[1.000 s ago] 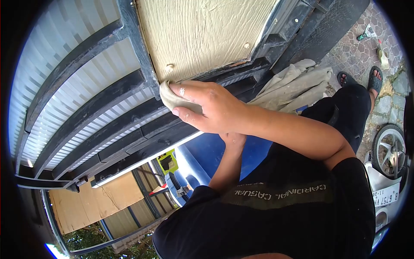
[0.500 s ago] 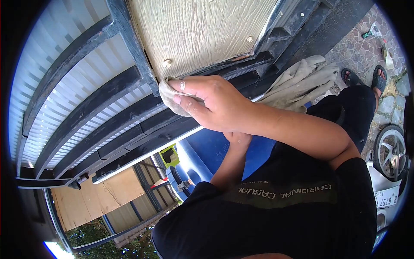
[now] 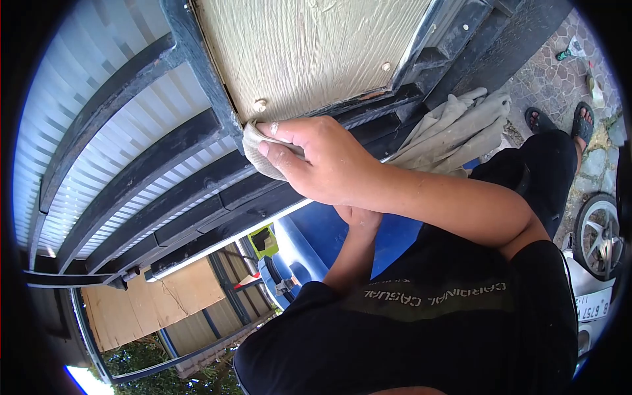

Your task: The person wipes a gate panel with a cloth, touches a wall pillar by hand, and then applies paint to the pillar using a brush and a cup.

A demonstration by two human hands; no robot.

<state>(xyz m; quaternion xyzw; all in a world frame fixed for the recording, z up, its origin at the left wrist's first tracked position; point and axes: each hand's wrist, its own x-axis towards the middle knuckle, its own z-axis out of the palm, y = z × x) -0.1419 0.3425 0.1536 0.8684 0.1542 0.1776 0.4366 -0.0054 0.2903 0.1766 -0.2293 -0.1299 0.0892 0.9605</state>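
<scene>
My right hand (image 3: 326,158) is closed on a beige cloth (image 3: 261,157), gripped between the thumb and fingers. The cloth is pressed at the lower left corner of a cream, wood-grain panel (image 3: 316,52), where a dark frame bar (image 3: 207,72) meets it. White smudges show on the fingers. My left hand (image 3: 357,216) is below and behind the right wrist, in front of a blue plastic container (image 3: 322,234). Its fingers are hidden, so what it holds or touches cannot be seen.
A greyish cloth (image 3: 454,128) hangs at the dark frame on the right. Curved dark bars (image 3: 131,161) backed by corrugated sheet extend left. Sandalled feet (image 3: 582,125) stand on stone paving at right, near a motorbike wheel (image 3: 598,237). A wooden board (image 3: 155,303) is at lower left.
The view has shifted a little, so the panel and bars appear slightly lower and further right. My right hand and its cloth have moved slightly up and left relative to the panel corner.
</scene>
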